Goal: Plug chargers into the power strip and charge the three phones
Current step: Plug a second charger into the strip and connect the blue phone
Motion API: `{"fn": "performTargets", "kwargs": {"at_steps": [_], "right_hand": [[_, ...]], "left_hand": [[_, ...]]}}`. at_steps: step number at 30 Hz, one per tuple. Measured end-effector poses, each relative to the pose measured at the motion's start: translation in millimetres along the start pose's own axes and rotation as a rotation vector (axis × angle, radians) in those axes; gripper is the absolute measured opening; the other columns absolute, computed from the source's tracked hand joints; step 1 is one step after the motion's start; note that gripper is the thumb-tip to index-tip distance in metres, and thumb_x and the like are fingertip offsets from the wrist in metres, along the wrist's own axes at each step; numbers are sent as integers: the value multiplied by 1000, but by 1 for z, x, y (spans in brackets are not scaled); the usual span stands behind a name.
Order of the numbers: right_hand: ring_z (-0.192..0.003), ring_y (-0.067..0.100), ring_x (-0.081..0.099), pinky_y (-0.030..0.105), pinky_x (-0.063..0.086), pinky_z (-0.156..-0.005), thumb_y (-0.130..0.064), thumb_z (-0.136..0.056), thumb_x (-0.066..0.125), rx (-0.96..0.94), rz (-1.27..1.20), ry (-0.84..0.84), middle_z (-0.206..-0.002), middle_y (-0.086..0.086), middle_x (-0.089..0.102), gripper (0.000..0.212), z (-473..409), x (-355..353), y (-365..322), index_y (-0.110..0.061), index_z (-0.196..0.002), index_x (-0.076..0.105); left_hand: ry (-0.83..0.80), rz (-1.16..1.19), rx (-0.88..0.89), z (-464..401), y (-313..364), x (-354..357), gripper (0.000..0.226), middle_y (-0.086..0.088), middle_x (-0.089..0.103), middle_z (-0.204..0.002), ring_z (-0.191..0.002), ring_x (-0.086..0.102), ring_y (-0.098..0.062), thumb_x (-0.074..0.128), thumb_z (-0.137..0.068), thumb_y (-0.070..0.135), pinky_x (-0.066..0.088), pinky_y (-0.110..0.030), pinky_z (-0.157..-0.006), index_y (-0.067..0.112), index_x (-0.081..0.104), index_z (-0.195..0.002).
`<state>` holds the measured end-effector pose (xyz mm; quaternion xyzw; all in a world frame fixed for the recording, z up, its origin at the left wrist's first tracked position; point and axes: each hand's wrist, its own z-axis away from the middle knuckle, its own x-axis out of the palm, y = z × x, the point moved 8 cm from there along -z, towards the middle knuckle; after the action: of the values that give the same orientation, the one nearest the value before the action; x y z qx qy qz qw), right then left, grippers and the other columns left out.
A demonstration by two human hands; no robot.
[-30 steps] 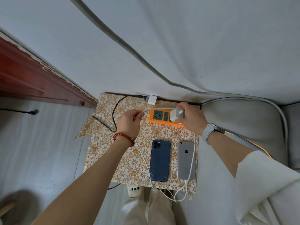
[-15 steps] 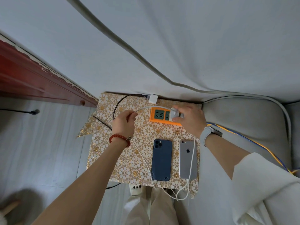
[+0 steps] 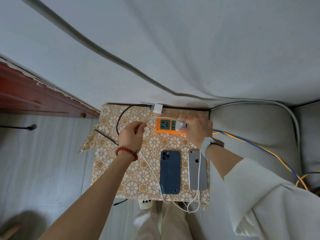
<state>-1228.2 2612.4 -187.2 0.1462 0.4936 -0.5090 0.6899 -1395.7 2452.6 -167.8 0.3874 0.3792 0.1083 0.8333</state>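
Note:
An orange power strip with green sockets lies at the back of a small table covered in a gold flower cloth. My right hand grips a white charger at the strip's right end. My left hand pinches that charger's white cable left of the strip. A dark blue phone lies face down in front. Beside it on the right lies a silver phone with a white cable running over its back to its bottom end. A second white charger sits at the table's back edge.
A black braided cable loops across the table's back left. A grey sofa cushion with yellow and blue wires lies to the right. A red wooden frame stands at left, a white wall behind, and a white socket block under the front edge.
My left hand has slid left along the white cable, drawing it straighter. My right hand has pressed the charger down onto the strip's right end.

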Motion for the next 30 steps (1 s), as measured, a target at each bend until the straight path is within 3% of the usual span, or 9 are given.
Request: {"fn": "performTargets", "kwargs": {"at_steps": [6,12,16,18,20,22,24,26,30], "right_hand": [[-139,25,22,54,19,-109,-40,-80,61,4,-5,13,-141,-2,46,52,0,2,4,-38,-129,44],[-138,25,20,55,14,-112,-31,-86,53,-20,83,36,-146,4,33,50,11,3,-5,-31,-134,39],[-131,29,35,53,22,-111,-12,-87,47,-180,-14,340,-138,13,43,40,61,-9,-20,-11,-127,47],[-123,25,44,39,32,-108,-5,-87,47,-232,-232,440,-129,11,51,35,100,-6,-21,-9,-121,52],[-124,15,42,29,36,-104,-8,-88,45,-182,-454,259,-131,3,48,40,129,23,-25,-14,-127,44],[-125,8,39,24,34,-102,-17,-91,43,-90,-613,-94,-135,-3,44,44,154,67,-35,-18,-134,35],[-116,13,53,28,43,-98,-25,-94,40,-53,-702,-369,-126,1,56,35,180,100,-49,-15,-127,46],[-96,21,63,41,50,-89,-26,-95,36,-6,-712,-428,-99,4,67,30,198,112,-52,-9,-106,57],[-77,14,65,35,56,-81,-17,-97,34,186,-909,-427,-80,4,63,25,214,110,-33,-6,-92,56]], "left_hand": [[-43,24,-11,0,-5,8,15,4,61,-74,-77,62,-20,49,-90,24,51,-29,-67,16,62,-90],[-136,79,-74,23,-30,23,24,0,62,-97,-92,57,-14,51,-89,27,44,-26,-80,13,58,-107],[-194,98,-154,45,-47,27,14,-2,60,-99,-91,57,-15,51,-89,18,49,-30,-81,13,58,-100],[-249,214,-248,54,-51,27,9,-8,61,-93,-80,60,-18,50,-89,12,54,-25,-71,12,59,-88],[-346,338,-300,61,-46,26,11,-10,64,-87,-72,66,-17,52,-88,7,58,-23,-64,12,60,-83],[-419,412,-298,68,-35,21,10,-8,67,-80,-64,69,-14,54,-86,7,58,-20,-57,12,62,-83],[-422,522,-304,72,-24,11,8,-6,67,-76,-61,70,-14,55,-86,7,56,-19,-54,10,62,-85],[-380,651,-314,71,-12,-1,8,-5,67,-75,-61,69,-14,55,-85,9,55,-18,-52,8,63,-86],[-274,1012,-318,66,2,-20,15,-3,73,-82,-76,70,-19,49,-90,13,58,-24,-64,7,62,-94]]}}
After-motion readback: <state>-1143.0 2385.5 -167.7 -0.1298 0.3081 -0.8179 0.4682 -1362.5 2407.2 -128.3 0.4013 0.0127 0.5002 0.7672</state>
